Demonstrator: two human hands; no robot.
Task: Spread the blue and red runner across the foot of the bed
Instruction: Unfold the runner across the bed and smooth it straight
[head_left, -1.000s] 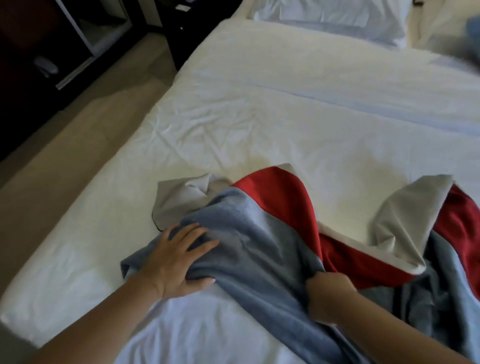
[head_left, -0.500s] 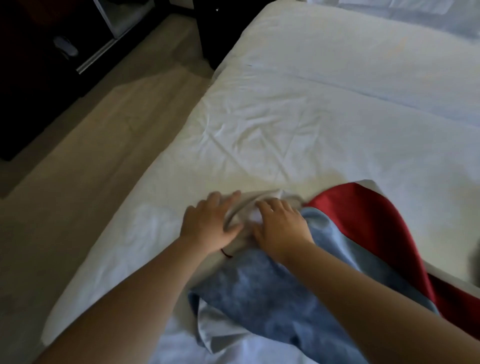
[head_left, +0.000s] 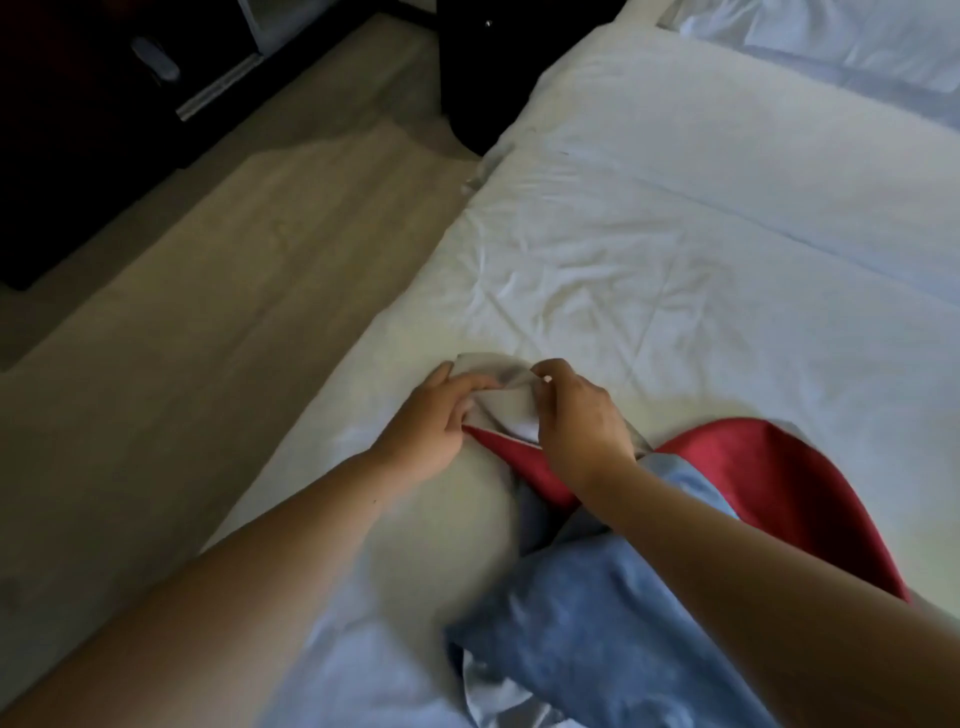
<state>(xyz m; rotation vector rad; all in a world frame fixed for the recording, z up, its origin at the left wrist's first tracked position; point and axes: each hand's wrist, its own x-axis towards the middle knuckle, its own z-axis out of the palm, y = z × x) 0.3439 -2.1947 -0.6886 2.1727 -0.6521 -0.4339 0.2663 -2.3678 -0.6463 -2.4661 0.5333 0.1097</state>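
The blue and red runner (head_left: 597, 623) lies bunched on the white bed (head_left: 675, 260), with a blue face, a red band and a pale grey underside. Its grey end (head_left: 498, 400) sits near the bed's left edge. My left hand (head_left: 431, 421) pinches that grey end from the left. My right hand (head_left: 576, 410) grips the same end from the right, fingers curled over the fabric. The runner's right part runs out of view under my right arm.
Light wooden floor (head_left: 208, 312) runs along the bed's left side. A dark nightstand (head_left: 493, 67) stands at the bed's upper left corner, and dark furniture (head_left: 78, 130) fills the far left. A white pillow (head_left: 831, 36) lies at the head of the bed.
Both hands went from pressing the blue bunch to gripping the grey end near the left edge. The end has been pulled leftwards, and a red strip now shows beneath it.
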